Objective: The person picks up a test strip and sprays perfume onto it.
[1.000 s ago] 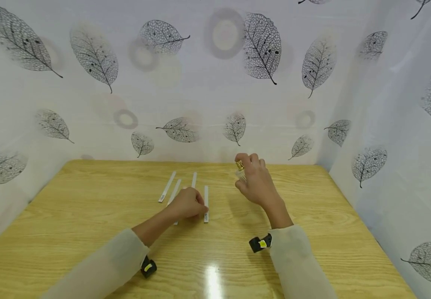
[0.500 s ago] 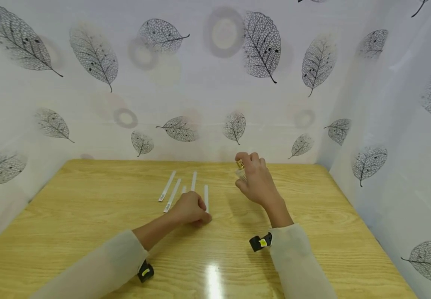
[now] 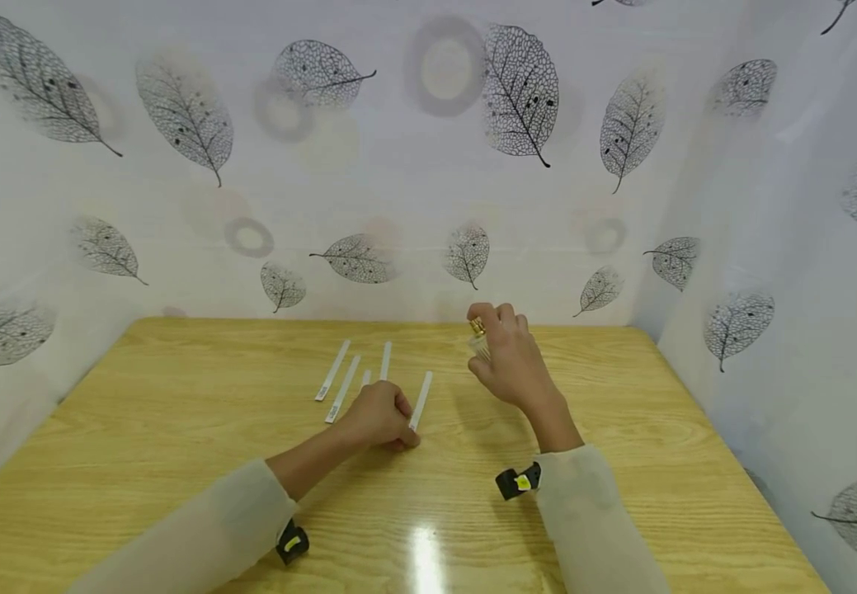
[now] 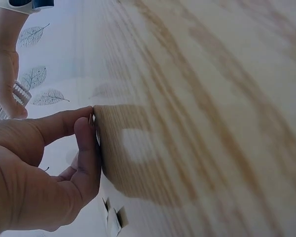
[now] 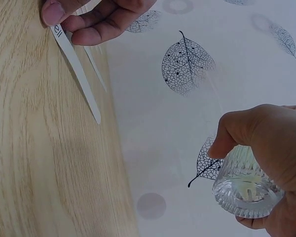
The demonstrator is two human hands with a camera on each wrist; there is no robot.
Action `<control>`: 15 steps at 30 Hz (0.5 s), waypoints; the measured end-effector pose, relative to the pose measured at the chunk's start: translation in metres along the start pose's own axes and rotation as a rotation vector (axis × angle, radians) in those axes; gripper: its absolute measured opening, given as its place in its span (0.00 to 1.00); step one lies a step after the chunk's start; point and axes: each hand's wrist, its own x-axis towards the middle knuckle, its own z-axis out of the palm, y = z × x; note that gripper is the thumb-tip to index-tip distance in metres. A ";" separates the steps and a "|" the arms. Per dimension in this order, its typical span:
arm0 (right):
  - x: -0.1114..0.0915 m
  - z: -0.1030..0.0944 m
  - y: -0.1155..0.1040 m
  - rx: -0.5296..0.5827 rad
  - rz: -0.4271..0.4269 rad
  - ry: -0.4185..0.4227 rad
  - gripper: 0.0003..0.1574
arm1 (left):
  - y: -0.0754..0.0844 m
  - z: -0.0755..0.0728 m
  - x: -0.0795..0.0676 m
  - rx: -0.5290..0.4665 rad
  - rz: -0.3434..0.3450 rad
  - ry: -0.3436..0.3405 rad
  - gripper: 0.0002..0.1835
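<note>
My left hand (image 3: 378,415) pinches the near, printed end of a white paper test strip (image 3: 421,399) between thumb and fingers, low over the table. This strip slants up and to the right; in the right wrist view the strip (image 5: 81,79) reaches out beyond the fingertips. Whether its far end touches the wood, I cannot tell. My right hand (image 3: 513,363) grips a ribbed clear glass perfume bottle (image 5: 246,190) with a gold top (image 3: 477,327), held above the table, the index finger over that top. Pale liquid shows inside the glass.
Several more white test strips (image 3: 333,371) lie on the wooden table (image 3: 198,396), left of and behind the left hand, partly covered by it. A leaf-patterned curtain (image 3: 398,181) closes off the back and sides.
My left hand has slid slightly toward me to the strip's near end and pinched it. The strip's far end has swung right. The right hand with the perfume bottle stays still.
</note>
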 end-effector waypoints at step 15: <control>0.000 0.000 0.002 0.001 -0.005 -0.002 0.39 | -0.004 -0.001 0.005 -0.022 0.023 -0.032 0.09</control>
